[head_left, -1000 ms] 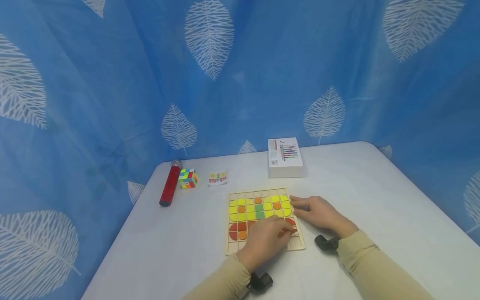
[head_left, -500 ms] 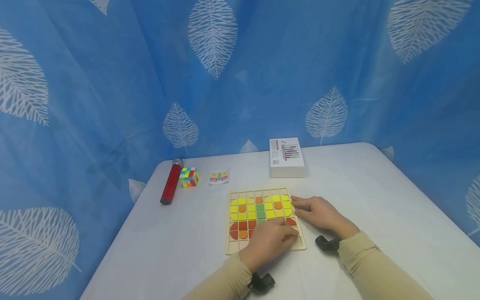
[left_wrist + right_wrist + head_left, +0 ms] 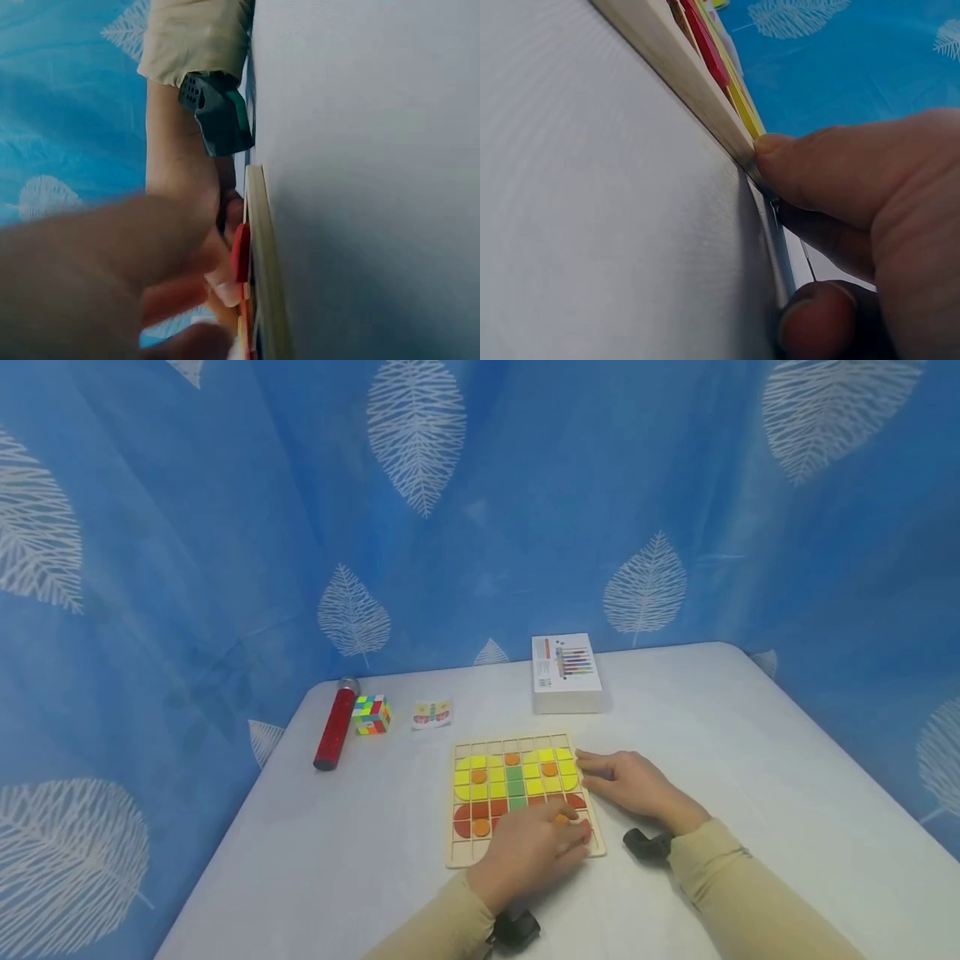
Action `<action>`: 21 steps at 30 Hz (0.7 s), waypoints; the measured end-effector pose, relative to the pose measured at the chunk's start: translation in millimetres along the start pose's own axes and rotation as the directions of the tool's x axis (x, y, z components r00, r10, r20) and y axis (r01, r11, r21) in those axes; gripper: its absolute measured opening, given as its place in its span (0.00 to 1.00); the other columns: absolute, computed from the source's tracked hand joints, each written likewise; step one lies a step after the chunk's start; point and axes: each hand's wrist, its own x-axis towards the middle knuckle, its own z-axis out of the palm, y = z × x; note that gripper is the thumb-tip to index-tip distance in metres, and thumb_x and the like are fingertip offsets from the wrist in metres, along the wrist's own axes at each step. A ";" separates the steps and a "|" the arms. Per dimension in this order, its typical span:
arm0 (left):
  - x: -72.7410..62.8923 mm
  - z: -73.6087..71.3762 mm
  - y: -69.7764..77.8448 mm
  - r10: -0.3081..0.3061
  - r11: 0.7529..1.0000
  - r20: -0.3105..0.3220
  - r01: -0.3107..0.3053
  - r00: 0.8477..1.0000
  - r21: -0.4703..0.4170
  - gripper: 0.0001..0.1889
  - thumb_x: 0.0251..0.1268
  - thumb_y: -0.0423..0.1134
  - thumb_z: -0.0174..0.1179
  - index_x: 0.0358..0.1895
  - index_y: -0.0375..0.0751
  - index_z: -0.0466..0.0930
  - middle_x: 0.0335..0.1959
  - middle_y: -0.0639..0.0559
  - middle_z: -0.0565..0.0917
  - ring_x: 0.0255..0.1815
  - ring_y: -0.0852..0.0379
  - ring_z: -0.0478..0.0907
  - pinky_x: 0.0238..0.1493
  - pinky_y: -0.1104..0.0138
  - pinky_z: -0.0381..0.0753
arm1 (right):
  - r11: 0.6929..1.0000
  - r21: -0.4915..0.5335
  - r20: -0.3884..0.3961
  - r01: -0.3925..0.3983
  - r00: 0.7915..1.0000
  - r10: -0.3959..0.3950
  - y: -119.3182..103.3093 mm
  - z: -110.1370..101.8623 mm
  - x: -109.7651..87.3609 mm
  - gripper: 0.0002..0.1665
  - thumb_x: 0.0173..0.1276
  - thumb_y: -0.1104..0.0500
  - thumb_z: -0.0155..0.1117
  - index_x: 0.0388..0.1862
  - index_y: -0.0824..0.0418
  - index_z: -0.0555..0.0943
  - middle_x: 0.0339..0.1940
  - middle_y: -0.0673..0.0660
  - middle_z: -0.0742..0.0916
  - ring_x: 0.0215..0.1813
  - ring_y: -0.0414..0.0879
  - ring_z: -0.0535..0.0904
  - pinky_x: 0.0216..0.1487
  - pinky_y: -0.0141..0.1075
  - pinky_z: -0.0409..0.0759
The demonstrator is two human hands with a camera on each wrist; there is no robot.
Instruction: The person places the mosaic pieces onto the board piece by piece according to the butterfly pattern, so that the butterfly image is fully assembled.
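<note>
A wooden grid board point(image 3: 452, 852) lies on the white table, set with yellow, green, orange and red flat pieces. Over its lower right part is my left hand point(image 3: 532, 852), its fingers spread loosely beside an orange disc point(image 3: 561, 819) and a red rounded piece point(image 3: 586, 832). In the left wrist view another red piece point(image 3: 241, 251) stands out from the board's face next to blurred fingers. My right hand point(image 3: 630, 785) rests against the board's right edge. The right wrist view has its thumb point(image 3: 795, 161) touching that edge, near a yellow piece point(image 3: 742, 105).
Behind the board stands a white box point(image 3: 566, 697) with a printed picture. To the back left lie a small butterfly picture card point(image 3: 431, 714), a colourful puzzle cube point(image 3: 372, 715) and a red microphone-shaped stick point(image 3: 337, 725). A blue leaf-patterned curtain point(image 3: 480, 543) hangs behind the table.
My left hand pinched a reddish piece a second ago and set it down at the board's lower right; now its fingers are off it, drawn slightly left. My right hand stays at the edge.
</note>
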 end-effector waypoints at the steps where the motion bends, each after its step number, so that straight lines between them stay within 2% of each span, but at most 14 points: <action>1: -2.2 -0.7 0.2 0.023 1.000 0.012 -0.023 1.000 0.016 0.12 0.68 0.55 0.66 0.51 0.64 0.90 0.47 0.68 0.87 0.40 0.72 0.84 0.27 0.80 0.70 | 1.000 -0.001 -0.002 -0.006 1.000 0.006 -0.5 0.3 0.1 0.23 0.75 0.49 0.65 0.66 0.52 0.82 0.73 0.50 0.79 0.75 0.64 0.70 0.71 0.63 0.67; 3: -4.8 -1.6 1.0 0.064 0.996 0.036 -0.066 0.997 0.055 0.14 0.68 0.56 0.65 0.53 0.63 0.90 0.51 0.68 0.87 0.44 0.70 0.86 0.30 0.79 0.74 | 1.000 -0.011 -0.007 -0.006 1.000 0.006 -1.0 0.9 0.3 0.23 0.75 0.49 0.64 0.66 0.51 0.82 0.72 0.50 0.79 0.75 0.65 0.70 0.71 0.64 0.67; 5: -5.2 -2.0 1.9 0.086 0.991 0.048 -0.090 0.995 0.098 0.15 0.69 0.56 0.64 0.53 0.62 0.89 0.52 0.69 0.87 0.41 0.70 0.86 0.28 0.78 0.74 | 1.000 -0.016 -0.009 -0.011 1.000 0.011 -1.0 1.9 0.6 0.23 0.75 0.49 0.64 0.66 0.51 0.83 0.72 0.51 0.79 0.75 0.65 0.71 0.71 0.64 0.67; 9: -2.6 -0.2 1.2 0.086 0.986 0.063 -0.094 0.994 0.139 0.14 0.69 0.56 0.63 0.54 0.63 0.88 0.53 0.69 0.87 0.26 0.70 0.80 0.18 0.77 0.60 | 1.000 -0.017 -0.005 -0.013 1.000 0.013 -0.4 3.1 1.0 0.23 0.75 0.48 0.64 0.66 0.52 0.83 0.72 0.51 0.79 0.75 0.65 0.71 0.71 0.64 0.67; 12: -1.1 2.2 -0.8 0.086 0.986 0.087 -0.098 0.992 0.138 0.14 0.70 0.56 0.62 0.55 0.64 0.86 0.57 0.68 0.86 0.20 0.71 0.74 0.15 0.76 0.53 | 1.000 -0.019 -0.006 -0.012 1.000 0.012 -0.2 3.4 0.9 0.23 0.74 0.48 0.64 0.66 0.52 0.83 0.72 0.51 0.79 0.75 0.65 0.71 0.71 0.64 0.67; 18: 0.6 3.4 -4.1 0.092 0.982 0.083 -0.104 0.992 0.156 0.12 0.69 0.56 0.61 0.52 0.64 0.86 0.58 0.68 0.86 0.14 0.69 0.65 0.13 0.74 0.51 | 1.000 -0.016 -0.011 -0.009 1.000 0.009 -0.2 4.6 0.9 0.24 0.74 0.48 0.65 0.66 0.53 0.83 0.72 0.52 0.80 0.74 0.65 0.71 0.70 0.64 0.68; 21: 1.5 1.2 -5.9 0.072 0.987 0.113 -0.087 0.991 0.137 0.16 0.71 0.57 0.58 0.56 0.64 0.86 0.60 0.69 0.85 0.11 0.68 0.60 0.12 0.73 0.52 | 1.000 -0.018 -0.018 -0.007 1.000 0.006 0.2 4.8 1.0 0.24 0.74 0.48 0.65 0.66 0.53 0.83 0.72 0.52 0.80 0.74 0.65 0.71 0.69 0.64 0.69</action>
